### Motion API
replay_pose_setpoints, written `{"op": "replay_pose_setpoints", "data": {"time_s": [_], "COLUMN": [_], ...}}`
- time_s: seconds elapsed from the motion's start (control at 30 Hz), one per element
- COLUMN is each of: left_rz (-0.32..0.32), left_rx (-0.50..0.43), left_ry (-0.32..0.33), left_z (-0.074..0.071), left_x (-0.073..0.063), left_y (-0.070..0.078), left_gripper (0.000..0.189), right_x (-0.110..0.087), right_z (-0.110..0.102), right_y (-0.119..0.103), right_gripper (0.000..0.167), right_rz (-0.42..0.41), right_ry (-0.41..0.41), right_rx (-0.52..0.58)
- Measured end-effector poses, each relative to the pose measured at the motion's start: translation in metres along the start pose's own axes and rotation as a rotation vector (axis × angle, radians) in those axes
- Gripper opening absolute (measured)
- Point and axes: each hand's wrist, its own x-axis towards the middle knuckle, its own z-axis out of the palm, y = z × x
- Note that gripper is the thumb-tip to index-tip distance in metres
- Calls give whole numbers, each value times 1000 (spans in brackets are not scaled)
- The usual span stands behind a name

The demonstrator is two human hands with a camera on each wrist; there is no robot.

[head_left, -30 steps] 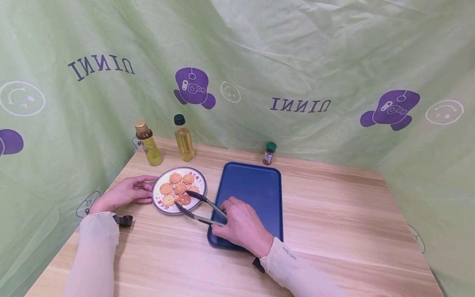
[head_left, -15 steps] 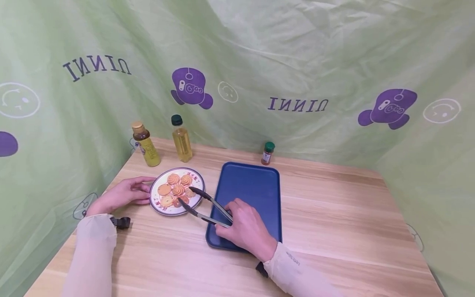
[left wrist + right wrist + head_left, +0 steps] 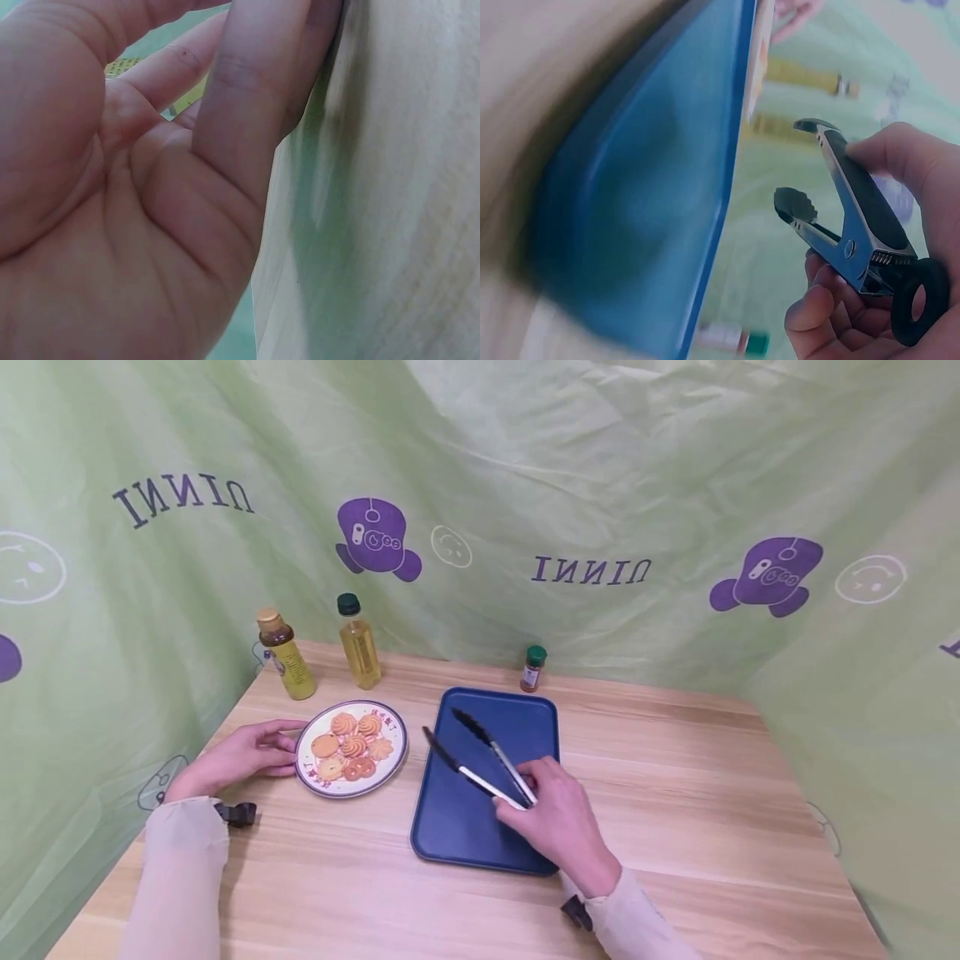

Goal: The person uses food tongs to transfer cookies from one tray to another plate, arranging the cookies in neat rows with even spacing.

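Note:
My left hand [image 3: 240,756] rests at the left rim of a round white plate [image 3: 309,768] with a dark edge, its loosely bent fingers touching the rim. Several cookies [image 3: 354,746] lie on that plate, some swirled, one pretzel-shaped. In the left wrist view, the palm [image 3: 112,225] stands beside the tabletop and the plate is not visible. Over the blue tray [image 3: 450,827], my right hand [image 3: 566,822] grips metal tongs [image 3: 480,774] with black tips. The tongs' arms are spread, with nothing between the tips, also in the right wrist view.
Behind the plate stand a brown-capped bottle [image 3: 287,656] with a yellow label and a green-capped bottle of yellow oil [image 3: 360,647]. A small green-capped spice jar [image 3: 532,670] stands behind the tray. A green printed curtain [image 3: 480,460] surrounds the wooden table [image 3: 675,777].
My right hand has drawn the tongs from over the cookies, rightward, to above the tray. Their tips now point away from the plate. The left hand stays at the plate's rim.

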Motion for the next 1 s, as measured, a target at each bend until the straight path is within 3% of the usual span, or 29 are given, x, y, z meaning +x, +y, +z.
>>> {"op": "replay_pose_setpoints", "data": {"time_s": [0.27,0.53,1.0], "left_rz": [-5,-1,25], "left_rx": [3,0,32], "left_ry": [5,3,-12], "left_z": [-1,-2,-2], "left_x": [-1,0,-1], "left_y": [0,-1,-2], "left_gripper": [75,76,75], "right_x": [-19,-39,-46], "right_z": [-29,-46,-68], "right_y": [47,86,118], "right_gripper": [38,41,59], "right_rz": [185,324,463], "right_ry": [116,170,208], "right_rx": [-3,-49,-107]}}
